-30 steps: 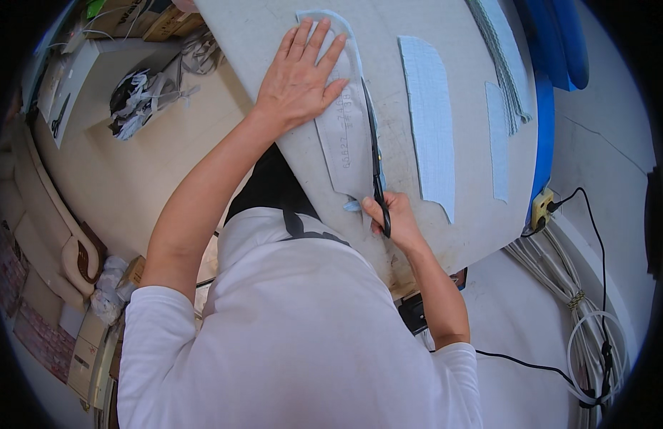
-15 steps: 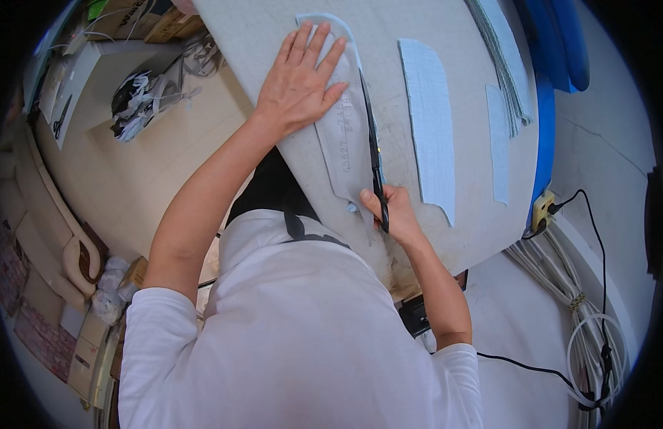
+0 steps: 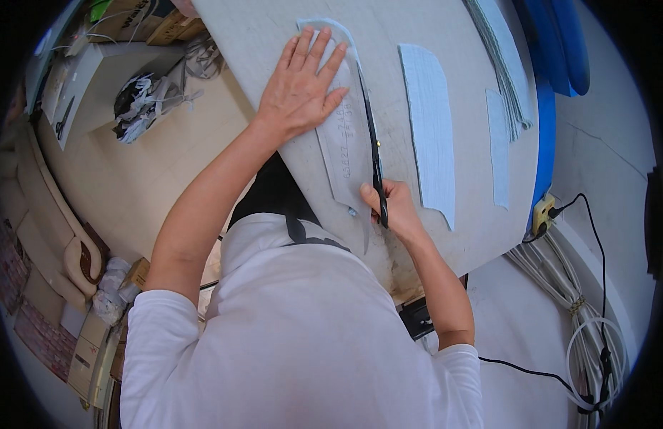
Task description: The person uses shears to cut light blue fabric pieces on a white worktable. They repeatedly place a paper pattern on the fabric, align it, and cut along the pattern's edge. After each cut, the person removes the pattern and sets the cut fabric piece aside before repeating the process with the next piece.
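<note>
My left hand (image 3: 301, 91) lies flat with its fingers spread on a grey, semi-clear template (image 3: 346, 154). Under the template is a light blue piece of fabric (image 3: 324, 23), whose curved top edge shows past my fingertips. My right hand (image 3: 396, 207) is wrapped around the handles of long black scissors (image 3: 375, 154). Their blades run along the template's right edge and point away from me. A small scrap of blue fabric (image 3: 352, 211) sits at the template's lower end.
On the pale table (image 3: 389, 250), a cut blue fabric piece (image 3: 430, 129) lies right of the scissors. Beyond it are a narrow blue strip (image 3: 497, 146) and a stack of folded fabric (image 3: 499, 57). A yellow socket box (image 3: 542, 213) with a black cord is fixed at the table's right edge.
The scissor blades look closer together than before. A thin trimmed end near the template's lower tip hangs slightly lower. My left hand stays in place on the template.
</note>
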`<move>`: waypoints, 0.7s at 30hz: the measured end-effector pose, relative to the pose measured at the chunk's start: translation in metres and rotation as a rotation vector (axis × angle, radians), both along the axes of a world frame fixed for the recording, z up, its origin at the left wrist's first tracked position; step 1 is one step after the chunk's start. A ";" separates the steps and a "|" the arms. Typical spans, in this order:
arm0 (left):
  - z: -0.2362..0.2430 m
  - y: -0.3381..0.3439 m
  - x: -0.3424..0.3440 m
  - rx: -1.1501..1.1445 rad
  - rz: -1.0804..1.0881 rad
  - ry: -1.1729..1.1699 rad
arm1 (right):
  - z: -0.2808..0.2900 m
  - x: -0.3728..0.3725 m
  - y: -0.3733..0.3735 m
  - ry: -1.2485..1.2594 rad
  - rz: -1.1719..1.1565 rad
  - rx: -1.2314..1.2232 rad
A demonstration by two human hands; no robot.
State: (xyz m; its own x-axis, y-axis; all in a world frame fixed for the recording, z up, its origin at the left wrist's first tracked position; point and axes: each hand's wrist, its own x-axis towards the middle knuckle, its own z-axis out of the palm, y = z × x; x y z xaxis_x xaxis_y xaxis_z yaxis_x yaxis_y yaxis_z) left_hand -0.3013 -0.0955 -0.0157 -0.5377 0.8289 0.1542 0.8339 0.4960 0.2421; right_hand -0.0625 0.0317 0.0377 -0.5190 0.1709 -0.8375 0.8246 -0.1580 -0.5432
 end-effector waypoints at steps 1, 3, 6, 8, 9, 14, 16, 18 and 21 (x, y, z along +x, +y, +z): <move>0.000 0.000 0.000 0.000 0.000 -0.002 | 0.000 0.000 0.000 -0.007 -0.002 0.000; 0.000 0.000 0.000 0.008 0.000 -0.006 | 0.000 -0.001 0.001 0.003 0.000 -0.013; 0.000 0.000 0.000 0.008 -0.001 -0.012 | -0.003 0.001 0.000 0.014 0.005 -0.029; 0.000 0.001 0.000 0.009 -0.001 -0.010 | -0.004 0.002 0.000 0.027 0.003 -0.043; 0.001 0.001 0.001 0.010 -0.001 -0.009 | -0.004 0.003 0.000 0.034 -0.002 -0.054; 0.000 0.000 0.001 -0.016 0.009 -0.011 | -0.003 0.002 0.002 0.040 -0.003 -0.042; -0.001 0.000 0.001 -0.018 0.008 -0.008 | 0.001 -0.001 0.004 0.035 0.000 0.004; -0.001 0.000 0.001 -0.026 0.007 -0.002 | 0.002 -0.013 0.006 0.029 -0.017 -0.019; -0.001 0.000 0.000 -0.021 0.009 -0.011 | 0.003 -0.018 0.007 0.012 -0.016 -0.025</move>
State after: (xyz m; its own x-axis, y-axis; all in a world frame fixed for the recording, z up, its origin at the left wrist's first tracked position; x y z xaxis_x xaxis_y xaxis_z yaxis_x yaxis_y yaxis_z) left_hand -0.3009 -0.0951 -0.0172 -0.5469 0.8269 0.1306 0.8267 0.5088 0.2403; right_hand -0.0809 0.0384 0.0409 -0.5265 0.1585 -0.8352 0.8153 -0.1844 -0.5489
